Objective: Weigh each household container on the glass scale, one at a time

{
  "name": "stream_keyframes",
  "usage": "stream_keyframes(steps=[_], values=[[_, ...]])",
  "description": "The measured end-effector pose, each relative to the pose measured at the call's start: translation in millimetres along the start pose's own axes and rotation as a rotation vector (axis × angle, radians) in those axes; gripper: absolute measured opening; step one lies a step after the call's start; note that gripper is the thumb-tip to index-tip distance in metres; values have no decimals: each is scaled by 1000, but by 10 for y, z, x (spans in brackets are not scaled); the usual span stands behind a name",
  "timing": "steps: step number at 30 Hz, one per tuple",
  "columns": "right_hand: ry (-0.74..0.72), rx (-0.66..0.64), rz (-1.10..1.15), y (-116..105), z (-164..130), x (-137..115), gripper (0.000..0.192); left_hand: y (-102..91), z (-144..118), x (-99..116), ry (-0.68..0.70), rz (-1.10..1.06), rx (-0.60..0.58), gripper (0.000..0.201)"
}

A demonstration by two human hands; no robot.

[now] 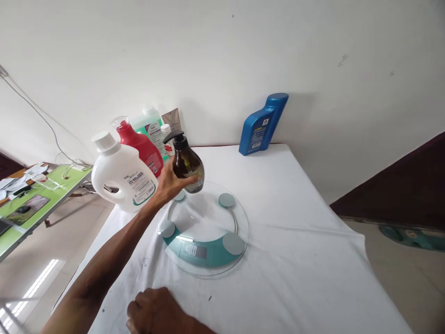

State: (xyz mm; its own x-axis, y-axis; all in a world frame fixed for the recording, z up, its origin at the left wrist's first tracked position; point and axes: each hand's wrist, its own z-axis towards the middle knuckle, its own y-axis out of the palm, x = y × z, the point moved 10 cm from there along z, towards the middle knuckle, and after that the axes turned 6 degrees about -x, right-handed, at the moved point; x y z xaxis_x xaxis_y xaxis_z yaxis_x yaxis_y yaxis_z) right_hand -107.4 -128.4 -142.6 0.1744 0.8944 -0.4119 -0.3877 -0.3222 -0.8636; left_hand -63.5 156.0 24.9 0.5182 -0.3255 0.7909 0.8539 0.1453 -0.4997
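Observation:
My left hand (170, 184) is wrapped round a dark brown pump bottle (187, 163) with a black pump head. The bottle is upright over the back edge of a round glass bathroom scale (205, 271); whether its base touches the glass I cannot tell. Lit digits show on the scale's display (193, 251), set in a teal band. Near the table's front, my right hand (156, 311) rests in a loose fist on the white cloth, apart from the scale, with no object showing in it.
Left of the scale stand a white detergent jug (121, 174), a red bottle (148, 150), a green jug (151, 125), a small clear bottle (167, 139) and a grey tube (172, 118). A blue bottle (257, 130) stands by the wall. A green desk (52, 197) is at left.

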Motion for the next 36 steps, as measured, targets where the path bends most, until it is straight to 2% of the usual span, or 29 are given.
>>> stream_keyframes(steps=[4, 8, 18, 21, 24, 26, 29, 32, 34, 36], values=[[26, -33, -7, -108, -56, -20, 21, 15, -451, -18, -57, -46, -40, 52], [25, -55, -32, -252, -85, -55, 18, 64, -666, -124, -103, -91, -37, 51], [48, -109, -51, -216, -74, -36, 21, 280, -763, -104, -65, -51, -77, 53], [42, -118, -55, -225, -79, -47, 20, 262, -782, -94, -61, -40, -85, 58], [30, -106, -52, -244, -85, -57, 20, 203, -833, -57, 3, -70, -130, 67], [31, -98, -53, -254, -86, -58, 20, 105, -898, -90, 38, -113, -134, 62], [47, -95, -49, -255, -82, -46, 21, -208, -1034, -370, 7, -107, 19, 41], [66, -99, -48, -239, -79, -30, 20, -522, -1194, -860, -105, -30, 220, 38], [64, -94, -48, -232, -82, -30, 19, -608, -1258, -1213, -212, -34, 274, 40], [55, -81, -54, -236, -89, -37, 19, -624, -1275, -1467, -290, -75, 288, 42]])
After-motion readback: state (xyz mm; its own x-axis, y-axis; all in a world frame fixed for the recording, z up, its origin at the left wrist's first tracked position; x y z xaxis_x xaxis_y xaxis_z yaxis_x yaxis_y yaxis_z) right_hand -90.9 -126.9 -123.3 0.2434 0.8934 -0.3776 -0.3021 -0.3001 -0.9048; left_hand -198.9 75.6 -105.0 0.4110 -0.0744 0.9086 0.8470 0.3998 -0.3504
